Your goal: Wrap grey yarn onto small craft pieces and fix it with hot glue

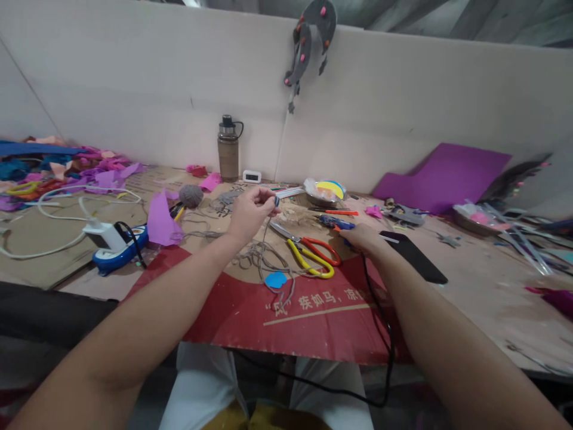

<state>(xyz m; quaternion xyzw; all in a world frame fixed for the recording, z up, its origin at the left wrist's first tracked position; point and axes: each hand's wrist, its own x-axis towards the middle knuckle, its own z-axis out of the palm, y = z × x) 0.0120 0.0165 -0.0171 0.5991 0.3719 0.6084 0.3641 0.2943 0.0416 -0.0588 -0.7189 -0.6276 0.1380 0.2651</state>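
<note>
My left hand (pixel 255 209) is raised over the work area, its fingertips pinched on a small blue-grey piece (pixel 276 202). A strand of grey yarn (pixel 264 239) hangs below those fingers and runs into loose loops on the cardboard. Further right, my right hand (pixel 364 237) is wrapped around a blue glue gun (pixel 335 222) with its nozzle toward the left; a black cord (pixel 388 358) trails from it. Between the hands lie scissors (pixel 313 257) with yellow and red handles. A blue cut-out (pixel 276 279) rests among the yarn loops.
A black phone (pixel 416 257) lies beyond my right forearm. At left are a blue power strip (pixel 119 251), a white cable, felt scraps and a grey yarn ball (pixel 191 196). Along the wall stand a bottle (pixel 228 155), a small clock (pixel 251 176), a bowl (pixel 329 197) and a purple sheet (pixel 443 176).
</note>
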